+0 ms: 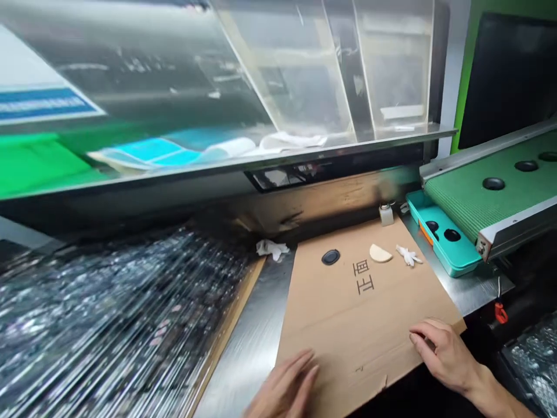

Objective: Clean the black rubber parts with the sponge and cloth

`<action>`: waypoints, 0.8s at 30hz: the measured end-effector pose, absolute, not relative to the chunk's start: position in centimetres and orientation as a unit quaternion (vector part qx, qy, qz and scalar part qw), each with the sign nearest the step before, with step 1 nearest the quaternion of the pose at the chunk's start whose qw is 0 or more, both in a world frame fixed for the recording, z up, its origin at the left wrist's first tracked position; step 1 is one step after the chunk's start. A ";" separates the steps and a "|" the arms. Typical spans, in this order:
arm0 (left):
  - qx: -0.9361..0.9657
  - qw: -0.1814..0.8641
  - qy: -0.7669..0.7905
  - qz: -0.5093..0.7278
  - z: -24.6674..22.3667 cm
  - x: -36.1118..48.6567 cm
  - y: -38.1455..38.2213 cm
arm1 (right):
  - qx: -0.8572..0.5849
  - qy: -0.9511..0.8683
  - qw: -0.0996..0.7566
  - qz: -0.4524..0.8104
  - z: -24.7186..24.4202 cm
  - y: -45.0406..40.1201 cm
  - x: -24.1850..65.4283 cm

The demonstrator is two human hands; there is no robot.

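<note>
Fingers [420, 337] flat on cardboard sheet [361, 313], near edge

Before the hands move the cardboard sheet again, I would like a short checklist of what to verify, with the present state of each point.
1. Both hands on the sheet: left hand and right hand lie flat on the cardboard sheet, near its front edge. Ok.
2. Sheet free of loose things: black oval part, cream piece and small white scrap lie on its far end. Not ok.
3. Sheet fully supported: its front right corner overhangs the metal table. Not ok.
4. Teal tray apart from the sheet: ok.
5. Grip firmness: the left hand is blurred. Cannot tell.
</note>
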State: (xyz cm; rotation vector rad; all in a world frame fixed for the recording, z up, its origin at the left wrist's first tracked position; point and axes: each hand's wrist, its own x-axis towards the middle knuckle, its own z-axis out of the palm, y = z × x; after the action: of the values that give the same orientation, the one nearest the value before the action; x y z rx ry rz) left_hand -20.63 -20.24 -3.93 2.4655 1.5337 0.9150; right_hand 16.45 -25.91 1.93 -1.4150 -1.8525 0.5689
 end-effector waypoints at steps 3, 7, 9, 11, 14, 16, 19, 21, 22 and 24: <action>0.822 0.054 0.529 0.206 -2.9 -14.4 -15.0 | -0.542 -0.746 0.342 0.179 2.6 -21.6 16.0; 0.788 0.069 0.608 0.068 -2.7 -10.5 -11.4 | -0.558 -0.767 0.299 0.108 2.1 -13.5 13.5; 0.788 0.087 0.608 0.040 -2.8 -10.4 -10.9 | -0.604 -0.748 0.270 0.057 1.5 -8.9 12.2; 0.790 0.097 0.604 0.039 -2.9 -11.1 -10.9 | -0.640 -0.734 0.227 0.030 0.8 -4.9 11.2; 0.788 0.115 0.602 0.059 -3.3 -12.4 -11.0 | -0.637 -0.749 0.180 0.022 -0.4 -1.3 10.7; 0.789 0.127 0.595 0.090 -3.6 -13.1 -10.2 | -0.620 -0.763 0.180 0.015 -1.2 -0.5 10.9; 0.773 0.129 0.596 0.175 -3.4 -13.6 -6.4 | -0.597 -0.777 0.199 0.012 -2.2 -0.4 11.6; 0.745 0.111 0.613 0.238 -2.9 -13.5 -2.3 | -0.584 -0.783 0.215 0.013 -2.6 -0.6 11.9; 0.730 0.102 0.624 0.259 -2.6 -13.4 -0.1 | -0.581 -0.783 0.224 0.014 -2.8 -0.7 11.9; 0.700 0.132 0.641 0.287 -2.1 -13.0 3.9 | -0.575 -0.782 0.239 0.022 -3.0 -0.9 12.0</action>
State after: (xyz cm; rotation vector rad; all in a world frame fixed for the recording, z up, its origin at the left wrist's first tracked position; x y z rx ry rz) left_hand -12.99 3.88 -2.07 2.0314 1.8592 0.8336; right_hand 11.99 -0.87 -2.96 -1.5746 -2.1408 0.0593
